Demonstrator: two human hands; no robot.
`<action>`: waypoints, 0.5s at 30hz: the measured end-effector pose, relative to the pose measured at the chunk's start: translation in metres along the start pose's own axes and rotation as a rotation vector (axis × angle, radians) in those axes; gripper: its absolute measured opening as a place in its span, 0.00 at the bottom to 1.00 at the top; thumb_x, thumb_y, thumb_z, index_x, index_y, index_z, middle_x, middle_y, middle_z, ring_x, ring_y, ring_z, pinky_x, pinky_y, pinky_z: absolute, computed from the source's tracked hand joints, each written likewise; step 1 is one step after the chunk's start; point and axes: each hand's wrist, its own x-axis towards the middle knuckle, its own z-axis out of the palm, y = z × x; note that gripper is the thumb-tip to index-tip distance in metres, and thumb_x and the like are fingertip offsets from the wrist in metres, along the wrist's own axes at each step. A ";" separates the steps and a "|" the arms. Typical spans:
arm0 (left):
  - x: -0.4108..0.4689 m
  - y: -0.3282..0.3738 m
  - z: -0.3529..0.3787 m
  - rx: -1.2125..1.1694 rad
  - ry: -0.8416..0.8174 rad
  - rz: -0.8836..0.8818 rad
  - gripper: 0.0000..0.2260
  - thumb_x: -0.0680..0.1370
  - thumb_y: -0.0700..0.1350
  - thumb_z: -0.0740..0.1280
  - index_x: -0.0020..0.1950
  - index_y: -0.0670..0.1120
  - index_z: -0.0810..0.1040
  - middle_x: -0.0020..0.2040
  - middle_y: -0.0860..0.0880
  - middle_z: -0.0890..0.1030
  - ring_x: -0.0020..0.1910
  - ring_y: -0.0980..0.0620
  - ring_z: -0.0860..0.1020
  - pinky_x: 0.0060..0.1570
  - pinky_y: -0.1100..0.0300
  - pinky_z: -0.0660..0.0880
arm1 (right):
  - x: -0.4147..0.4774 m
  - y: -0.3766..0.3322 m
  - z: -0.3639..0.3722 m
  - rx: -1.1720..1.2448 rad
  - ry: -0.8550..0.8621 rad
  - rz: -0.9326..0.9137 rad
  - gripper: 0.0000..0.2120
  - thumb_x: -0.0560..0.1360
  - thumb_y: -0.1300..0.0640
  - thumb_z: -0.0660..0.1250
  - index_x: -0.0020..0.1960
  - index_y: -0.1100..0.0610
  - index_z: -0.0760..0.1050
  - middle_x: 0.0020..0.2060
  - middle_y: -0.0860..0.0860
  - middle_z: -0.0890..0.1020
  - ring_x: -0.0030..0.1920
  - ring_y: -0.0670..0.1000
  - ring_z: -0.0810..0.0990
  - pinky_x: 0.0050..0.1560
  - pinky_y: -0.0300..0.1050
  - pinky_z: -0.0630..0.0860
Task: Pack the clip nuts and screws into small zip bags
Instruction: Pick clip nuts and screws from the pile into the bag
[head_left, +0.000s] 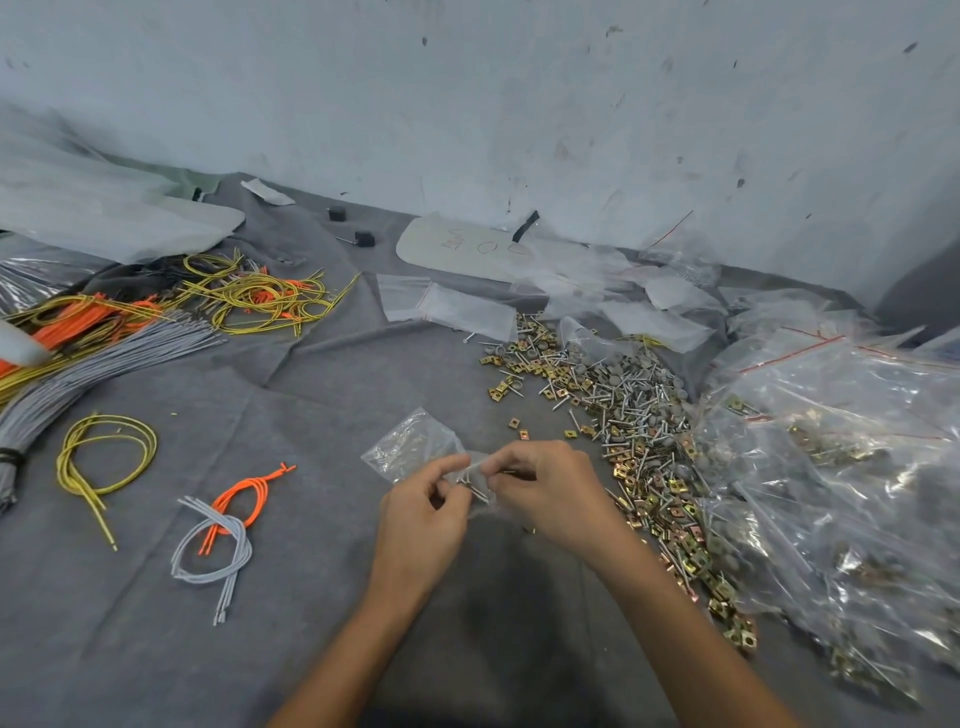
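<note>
Both hands meet over the grey cloth at a small clear zip bag. My left hand pinches the bag's mouth between thumb and fingers. My right hand pinches the other side of the mouth along with a few silver screws that poke into the bag. To the right a long loose pile of brass clip nuts and silver screws runs along the cloth. Empty small zip bags lie flat behind the pile.
Large clear bags of packed parts crowd the right side. Yellow, orange and grey cords spread across the left; loose cords lie near my left forearm. A white sheet lies by the wall.
</note>
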 end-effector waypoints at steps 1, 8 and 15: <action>0.000 0.000 0.000 -0.012 -0.005 0.000 0.16 0.69 0.50 0.61 0.52 0.57 0.84 0.32 0.44 0.80 0.29 0.57 0.73 0.32 0.61 0.72 | 0.001 -0.002 0.002 0.005 -0.016 -0.002 0.05 0.75 0.57 0.72 0.48 0.50 0.85 0.36 0.40 0.84 0.40 0.38 0.83 0.47 0.35 0.77; 0.001 -0.004 0.000 -0.047 -0.001 -0.014 0.16 0.69 0.51 0.61 0.52 0.58 0.84 0.28 0.52 0.76 0.27 0.57 0.71 0.33 0.60 0.70 | -0.002 0.001 0.005 -0.028 -0.039 -0.007 0.06 0.79 0.55 0.67 0.48 0.45 0.81 0.34 0.45 0.83 0.36 0.45 0.83 0.40 0.44 0.80; 0.002 -0.010 0.000 -0.048 -0.029 0.017 0.19 0.68 0.54 0.59 0.52 0.59 0.85 0.27 0.52 0.74 0.26 0.56 0.69 0.31 0.59 0.72 | 0.003 -0.009 0.012 -0.195 -0.178 -0.036 0.10 0.79 0.57 0.64 0.55 0.45 0.79 0.47 0.50 0.85 0.54 0.55 0.81 0.56 0.50 0.77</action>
